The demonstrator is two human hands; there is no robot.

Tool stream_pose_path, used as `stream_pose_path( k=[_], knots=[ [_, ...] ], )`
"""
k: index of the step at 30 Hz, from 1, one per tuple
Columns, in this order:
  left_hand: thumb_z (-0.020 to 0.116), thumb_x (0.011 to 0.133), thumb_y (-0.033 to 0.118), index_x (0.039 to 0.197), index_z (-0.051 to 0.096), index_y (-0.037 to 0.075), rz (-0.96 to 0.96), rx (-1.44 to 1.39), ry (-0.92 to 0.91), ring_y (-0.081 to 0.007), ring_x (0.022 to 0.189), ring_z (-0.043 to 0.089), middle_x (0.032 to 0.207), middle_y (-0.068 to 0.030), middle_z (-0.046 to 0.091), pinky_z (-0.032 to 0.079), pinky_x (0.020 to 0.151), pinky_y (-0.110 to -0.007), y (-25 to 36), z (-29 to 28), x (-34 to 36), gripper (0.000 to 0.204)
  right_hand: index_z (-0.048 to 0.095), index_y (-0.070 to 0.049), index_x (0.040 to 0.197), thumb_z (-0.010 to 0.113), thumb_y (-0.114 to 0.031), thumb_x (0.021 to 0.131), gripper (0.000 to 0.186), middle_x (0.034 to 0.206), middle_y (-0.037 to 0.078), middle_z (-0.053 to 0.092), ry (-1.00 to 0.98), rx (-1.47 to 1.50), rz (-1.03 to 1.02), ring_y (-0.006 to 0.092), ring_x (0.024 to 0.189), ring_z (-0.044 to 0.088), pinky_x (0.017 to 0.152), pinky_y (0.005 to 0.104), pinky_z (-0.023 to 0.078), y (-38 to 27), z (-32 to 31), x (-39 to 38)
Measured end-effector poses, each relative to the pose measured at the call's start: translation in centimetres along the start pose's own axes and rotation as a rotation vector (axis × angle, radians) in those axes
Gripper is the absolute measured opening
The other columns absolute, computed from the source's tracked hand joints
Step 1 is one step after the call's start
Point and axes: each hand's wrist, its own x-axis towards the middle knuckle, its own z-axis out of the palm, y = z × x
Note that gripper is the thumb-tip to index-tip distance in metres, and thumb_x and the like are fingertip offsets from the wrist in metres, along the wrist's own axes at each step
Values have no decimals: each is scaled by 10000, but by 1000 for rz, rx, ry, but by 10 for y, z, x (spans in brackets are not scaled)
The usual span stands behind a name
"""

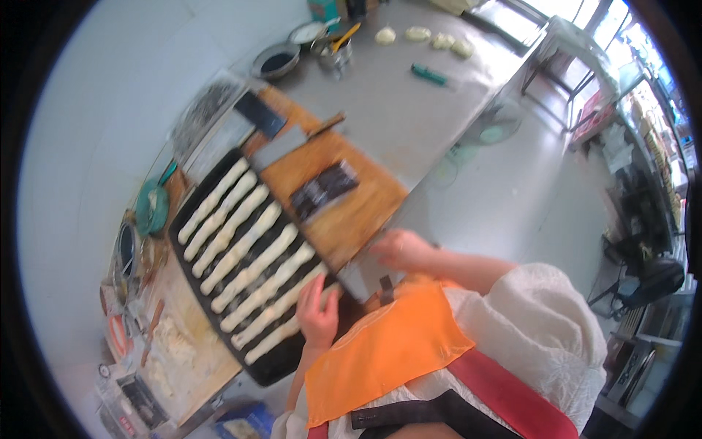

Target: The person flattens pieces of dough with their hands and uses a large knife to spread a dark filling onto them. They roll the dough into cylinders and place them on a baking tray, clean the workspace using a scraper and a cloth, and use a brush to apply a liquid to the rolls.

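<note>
A black baking tray (263, 373) holds several long, pale, twisted dough strips (248, 249) laid side by side. My left hand (319, 316) is over the tray's near right end, by the ends of the nearest strips. Its fingers are stretched out with the thumb apart, and whether they touch the dough I cannot tell. Just off the near corner of a wooden cutting board (373, 190), my right hand (402, 250) hangs with loosely bent fingers, nothing visible in it. On that board lie a dark, shiny packet (325, 188) and a cleaver (281, 148) with a wooden handle.
Bowls (276, 61) and a metal pot with a yellow-handled tool stand at the back. Farther along the metal table lie several dough pieces (418, 34) and a green-handled tool (429, 74). At left, a floury board (186, 351) bears dough scraps and a wooden stick (152, 333).
</note>
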Motion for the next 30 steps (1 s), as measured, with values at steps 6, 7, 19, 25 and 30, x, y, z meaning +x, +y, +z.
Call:
stream_pose_path(
  k=[6, 7, 19, 25, 30],
  knots=[
    [706, 839, 4, 1219, 669, 1, -239, -165, 44, -302, 1001, 692, 1096, -154, 715, 545, 880, -385, 48, 82, 40, 382, 692, -60, 1116, 677, -170, 832, 306, 966, 127, 706, 80, 64, 42, 330, 1011, 637, 901, 444, 519, 90, -93, -21],
    [703, 839, -1, 1219, 669, 2, -217, -153, 6, -295, 995, 696, 1090, -150, 718, 547, 876, -379, 54, 96, 48, 382, 693, -57, 1116, 676, -171, 833, 305, 972, 132, 707, 86, 56, 80, 329, 1010, 640, 901, 445, 520, 109, -117, -18],
    [686, 865, 11, 1215, 674, 10, -151, -198, -97, -289, 979, 698, 1057, -138, 723, 551, 829, -364, 92, 195, 228, 350, 466, -96, 1466, 768, -200, 791, 747, 1542, 164, 429, 399, -46, 557, 379, 1254, 561, 1044, 424, 476, 291, -292, 46],
    [698, 857, 19, 1207, 680, 35, -128, -246, -127, -291, 981, 697, 1053, -128, 729, 556, 835, -363, 132, 250, 333, 351, 395, -116, 1515, 831, -219, 741, 894, 1612, 222, 267, 300, 24, 450, 394, 1405, 405, 1113, 438, 426, 380, -358, 145],
    [720, 845, 36, 1194, 687, 55, -287, -188, -102, -280, 964, 709, 1051, -119, 735, 566, 828, -368, 165, 296, 365, 351, 380, -120, 1524, 844, -290, 742, 925, 1623, 249, 207, 271, 13, 249, 434, 1486, 235, 1171, 479, 348, 482, -369, 278]
  ],
)
